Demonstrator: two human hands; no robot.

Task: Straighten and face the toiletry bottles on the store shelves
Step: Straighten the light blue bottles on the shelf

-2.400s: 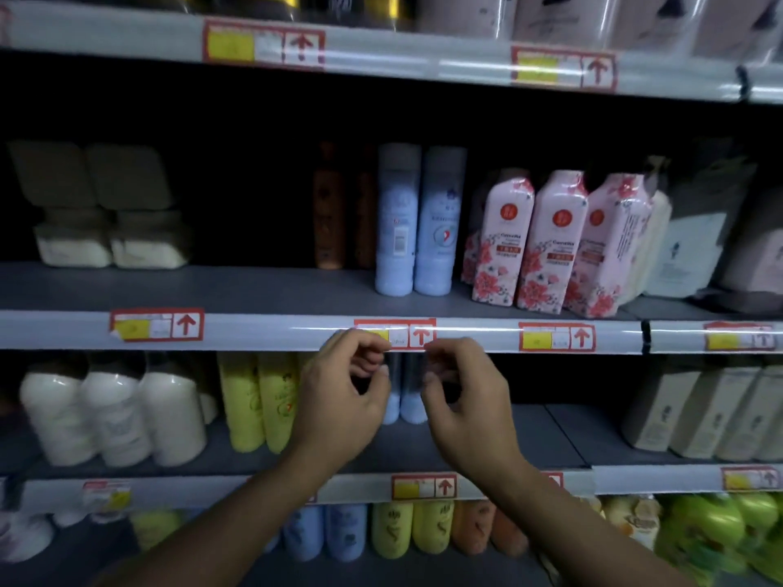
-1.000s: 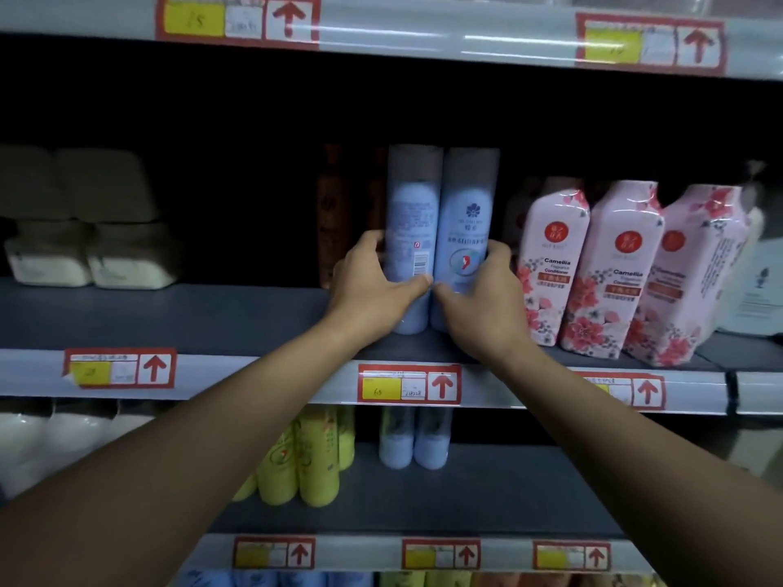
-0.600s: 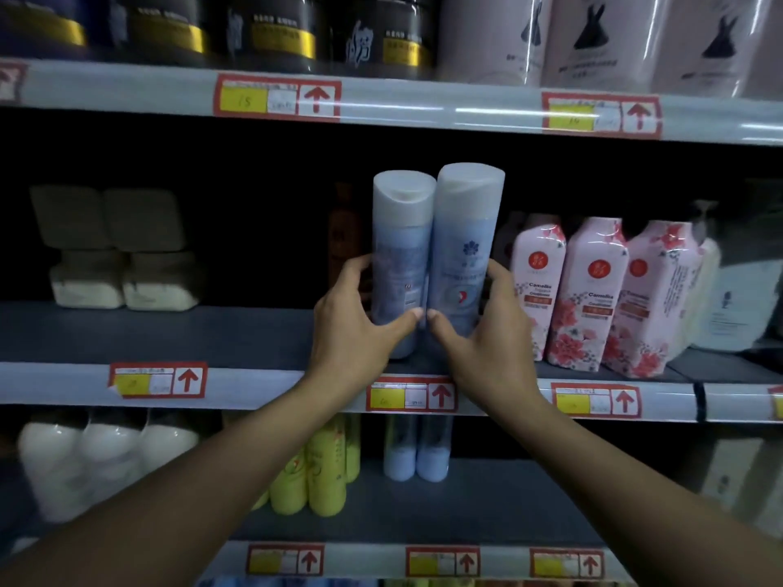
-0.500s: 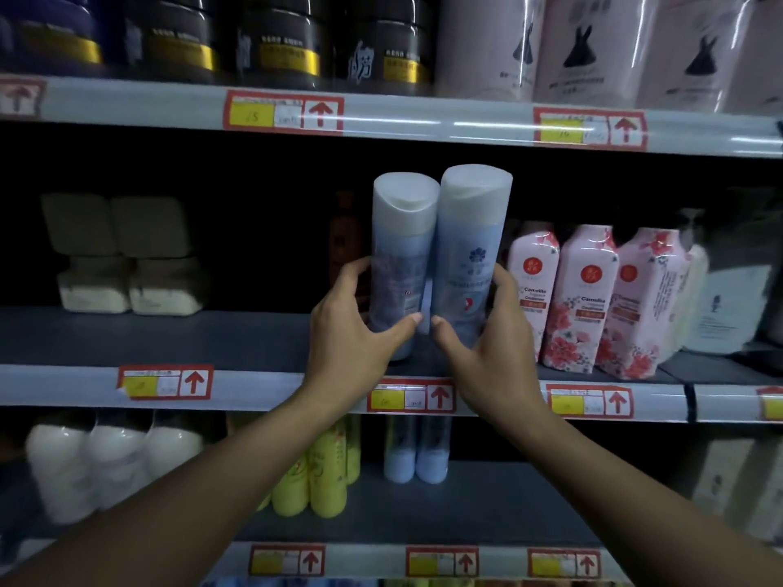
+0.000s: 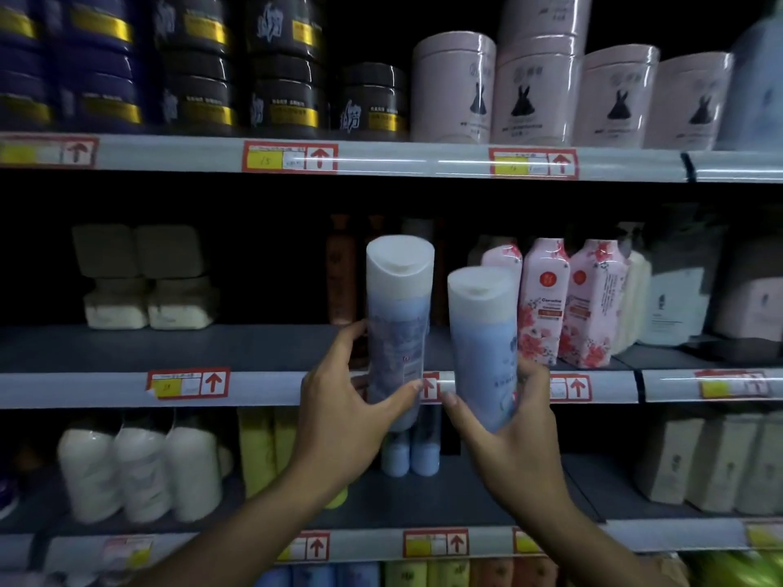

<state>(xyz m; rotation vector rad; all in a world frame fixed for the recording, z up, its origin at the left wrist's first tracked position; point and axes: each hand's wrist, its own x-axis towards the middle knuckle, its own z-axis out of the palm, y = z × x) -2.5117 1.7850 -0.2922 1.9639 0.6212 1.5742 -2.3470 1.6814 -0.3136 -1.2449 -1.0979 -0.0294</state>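
Illumination is dim overall. Shelf recesses fall into near-black shadow. Glare streaks run along the clear price rail (image 5: 423,161) and the wrapped pink canisters (image 5: 536,95). Label text is soft and blurred. Wide-angle distortion bends shelf lines and smears detail at the frame edges.

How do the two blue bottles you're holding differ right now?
The left-hand bottle is held higher than the right-hand bottle. The left-hand bottle's body looks paler, with a greyish printed panel facing the camera; the right-hand bottle shows a plainer, deeper blue face. The left hand grips one, the right hand the other. Both are upright, white-capped and off the shelf.
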